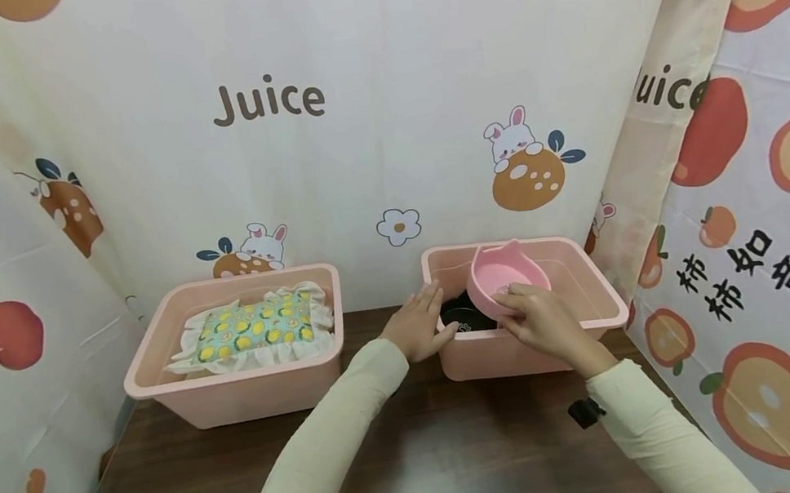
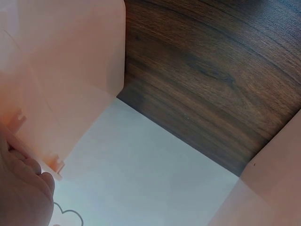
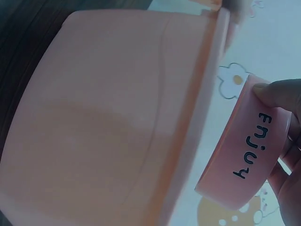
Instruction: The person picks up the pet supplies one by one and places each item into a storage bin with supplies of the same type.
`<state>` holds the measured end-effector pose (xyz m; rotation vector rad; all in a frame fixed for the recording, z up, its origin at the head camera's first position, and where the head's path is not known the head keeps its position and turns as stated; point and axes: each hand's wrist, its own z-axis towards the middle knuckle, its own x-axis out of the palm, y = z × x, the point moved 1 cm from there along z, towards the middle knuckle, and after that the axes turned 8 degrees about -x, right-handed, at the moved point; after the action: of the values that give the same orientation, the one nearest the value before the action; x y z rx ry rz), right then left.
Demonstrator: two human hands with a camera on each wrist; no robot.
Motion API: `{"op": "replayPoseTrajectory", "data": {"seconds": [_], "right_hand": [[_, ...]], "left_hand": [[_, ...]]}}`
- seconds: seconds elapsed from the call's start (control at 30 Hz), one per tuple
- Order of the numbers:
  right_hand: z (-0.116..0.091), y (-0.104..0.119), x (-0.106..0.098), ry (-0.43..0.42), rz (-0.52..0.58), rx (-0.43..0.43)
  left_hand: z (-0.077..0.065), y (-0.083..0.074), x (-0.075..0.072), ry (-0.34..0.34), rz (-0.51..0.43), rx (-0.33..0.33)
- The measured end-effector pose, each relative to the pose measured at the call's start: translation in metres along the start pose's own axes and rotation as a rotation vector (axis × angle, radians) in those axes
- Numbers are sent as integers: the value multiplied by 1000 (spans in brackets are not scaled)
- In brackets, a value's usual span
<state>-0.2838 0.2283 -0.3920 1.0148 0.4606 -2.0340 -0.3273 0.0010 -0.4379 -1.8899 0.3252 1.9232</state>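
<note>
My right hand (image 1: 540, 319) pinches the wall of a pink bowl (image 1: 509, 275) with cat-ear points on its rim. The bowl is tilted above the right pink bin (image 1: 519, 354); in the right wrist view its side reads "Enjoy". A black dish (image 1: 464, 314) with a small light print sits in that bin, partly covered by the pink bowl in the head view. At the bin's left rim rests my left hand (image 1: 415, 326), fingers extended and thumb spread over the front corner. The left wrist view shows its fingers (image 2: 33, 165) against the rim.
A second pink bin (image 1: 258, 395) stands at the left, holding a lemon-print cushion (image 1: 253, 328) with white ruffles. Both bins stand on a dark wooden table (image 1: 421, 457). Printed curtains (image 1: 384, 157) hang behind and at both sides.
</note>
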Motion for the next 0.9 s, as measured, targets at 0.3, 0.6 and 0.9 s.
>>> {"op": "replayPoseTrajectory", "data": {"seconds": [0.3,0.6,0.9], "right_hand": [[13,-15,18,155,-56,67],[19,-34,41,257,-1,59],[26,-44,57,357,36,85]], "left_hand": [[0,1,0,-12,12,-1],[0,2,1,-16,7,3],[1,1,1,0,6,-2]]}}
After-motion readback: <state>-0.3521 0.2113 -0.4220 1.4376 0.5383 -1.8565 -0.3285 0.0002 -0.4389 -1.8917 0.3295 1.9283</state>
